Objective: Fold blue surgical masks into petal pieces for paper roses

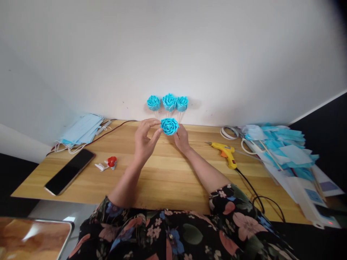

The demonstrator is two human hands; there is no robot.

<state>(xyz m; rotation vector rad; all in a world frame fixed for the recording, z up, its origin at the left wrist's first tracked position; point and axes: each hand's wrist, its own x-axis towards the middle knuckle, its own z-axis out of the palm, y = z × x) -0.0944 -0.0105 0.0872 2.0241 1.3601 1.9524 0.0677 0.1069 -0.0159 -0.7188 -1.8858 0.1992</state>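
Note:
A blue handmade rose point(169, 126) is held up over the middle of the table, its petals facing me. At its left edge, the thumb and fingertips of my left hand point(146, 139) close on the petals. My right hand point(181, 138) is closed below and behind the rose's right side; the flower's head hides the fingertips and any stem there. Just beyond, three more blue roses stand upright on thin sticks near the wall: a left rose point(154, 103), a middle rose point(169, 102) and a right rose point(182, 104).
On the left lie blue face masks point(82, 129), a black phone point(69, 172) and a small red-and-white scrap point(111, 162). To the right are a yellow glue gun point(225, 152) with a black cord, a tape roll point(229, 133), and a pile of blue pieces point(288, 144).

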